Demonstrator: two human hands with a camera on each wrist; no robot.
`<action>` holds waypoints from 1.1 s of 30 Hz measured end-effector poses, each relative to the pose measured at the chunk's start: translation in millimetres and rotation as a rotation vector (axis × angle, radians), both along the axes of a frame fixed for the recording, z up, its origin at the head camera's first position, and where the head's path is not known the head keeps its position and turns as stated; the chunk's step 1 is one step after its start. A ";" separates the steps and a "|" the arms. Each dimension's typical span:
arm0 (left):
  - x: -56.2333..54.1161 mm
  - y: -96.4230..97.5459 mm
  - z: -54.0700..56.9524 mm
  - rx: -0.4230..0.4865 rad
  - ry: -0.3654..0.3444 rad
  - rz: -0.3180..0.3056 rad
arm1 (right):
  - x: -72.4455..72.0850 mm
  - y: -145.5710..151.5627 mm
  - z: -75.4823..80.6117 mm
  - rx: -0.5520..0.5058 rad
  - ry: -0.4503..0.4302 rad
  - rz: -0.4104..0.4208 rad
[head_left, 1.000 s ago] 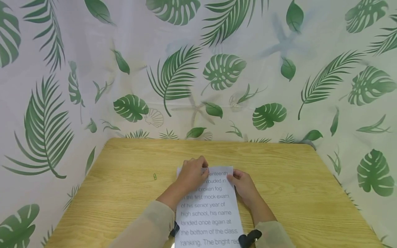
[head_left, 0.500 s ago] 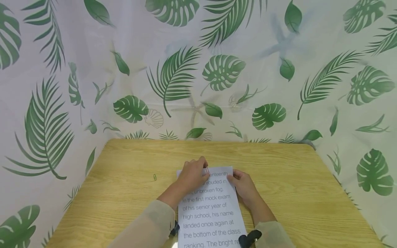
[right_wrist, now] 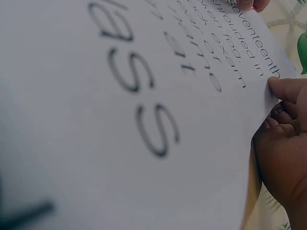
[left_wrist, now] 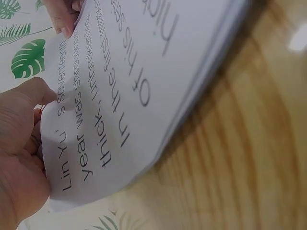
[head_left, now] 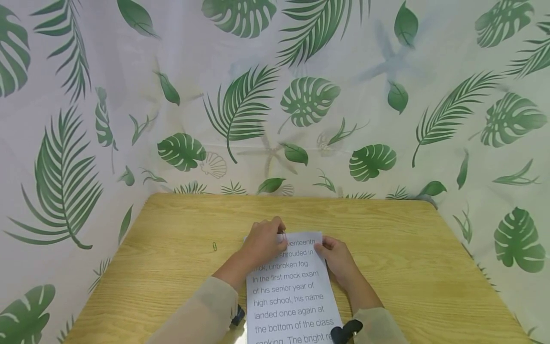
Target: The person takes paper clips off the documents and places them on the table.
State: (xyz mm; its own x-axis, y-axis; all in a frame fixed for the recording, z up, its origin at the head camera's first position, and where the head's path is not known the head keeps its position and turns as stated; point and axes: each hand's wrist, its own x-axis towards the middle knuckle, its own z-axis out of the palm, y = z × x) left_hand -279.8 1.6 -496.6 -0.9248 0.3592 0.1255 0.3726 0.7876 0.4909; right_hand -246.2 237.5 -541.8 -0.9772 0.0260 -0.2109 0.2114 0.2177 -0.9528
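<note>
A stack of white sheets (head_left: 296, 301) printed with large text is held up in front of me over the wooden table. At its top edge my left hand (head_left: 260, 244) pinches a small reddish paper clip (head_left: 284, 235), mostly covered by the fingers. The left wrist view shows the thumb (left_wrist: 43, 93) lying on the printed face with the other fingers curled behind the sheets (left_wrist: 120, 86). My right hand (head_left: 338, 257) grips the upper right corner, its thumb (right_wrist: 283, 88) in front and fingers folded behind the paper (right_wrist: 206, 143).
A green paper clip (head_left: 215, 246) lies on the wooden table (head_left: 172, 277) to the left of the sheets. Behind and beside the table hangs a white curtain (head_left: 326, 167) with green leaves. Black straps (head_left: 345, 329) sit at both wrists.
My left hand has slid slightly left along the top edge, the reddish clip shifting with it. The lower part of the sheets has swung a little to the right. My right hand stays put.
</note>
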 end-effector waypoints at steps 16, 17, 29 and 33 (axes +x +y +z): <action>6.3 -37.2 5.7 0.102 0.032 0.077 | 0.3 0.5 -1.0 0.013 0.014 0.008; 7.0 -40.3 6.5 0.107 0.033 0.085 | 0.0 0.5 -1.1 0.013 0.014 0.006; 12.6 -81.1 14.9 0.111 0.053 0.160 | 0.5 1.5 -1.2 -0.005 0.023 0.010; 12.1 -97.3 15.3 0.080 0.073 0.162 | 1.1 1.3 -0.5 0.000 0.035 0.017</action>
State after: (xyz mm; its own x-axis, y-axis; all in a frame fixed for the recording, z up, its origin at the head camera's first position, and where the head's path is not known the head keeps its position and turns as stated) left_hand -267.7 -95.7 -481.4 -0.9571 0.1926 0.2167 0.2810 0.7997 0.5306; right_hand -245.2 238.8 -542.3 -0.9843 0.0089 -0.1764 0.1740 0.2208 -0.9597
